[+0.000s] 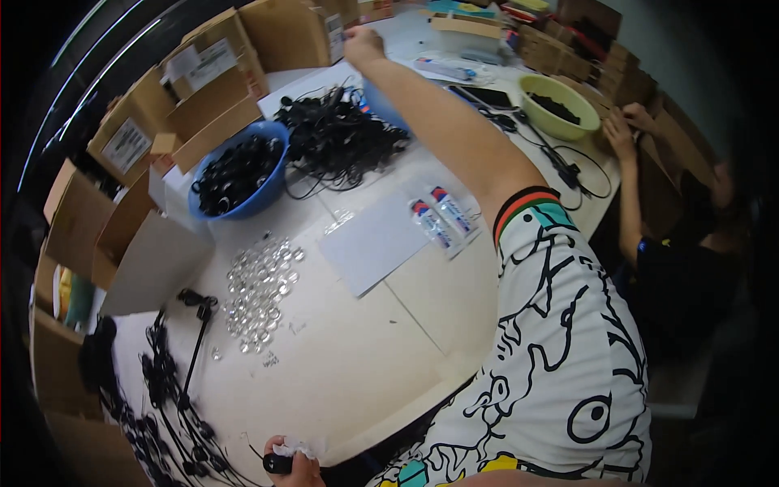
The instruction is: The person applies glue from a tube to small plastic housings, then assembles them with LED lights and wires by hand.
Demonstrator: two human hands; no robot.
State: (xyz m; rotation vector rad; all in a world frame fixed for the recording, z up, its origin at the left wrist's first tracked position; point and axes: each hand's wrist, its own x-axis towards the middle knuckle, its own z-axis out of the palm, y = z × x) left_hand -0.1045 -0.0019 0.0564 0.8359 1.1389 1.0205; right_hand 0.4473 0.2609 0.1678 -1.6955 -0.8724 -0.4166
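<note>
Both of the wearer's hands show in the head view. The left hand [295,469], by the worktop's [357,390] near edge, is curled round a glossy, rounded black piece [277,464] and a crumpled white wad [294,449]. The right hand [364,49] reaches to the far side, close beside a cardboard box [288,36]; its fingers are bent in, whether gripping anything cannot be told. Printed white labels [128,146] mark the boxes. Two tubes [436,222] bear red-and-blue print. Faint handwriting [298,328] sits near clear, round discs [258,296]. Tangled black cables [341,134] lie beside a smooth blue bowl [261,197].
</note>
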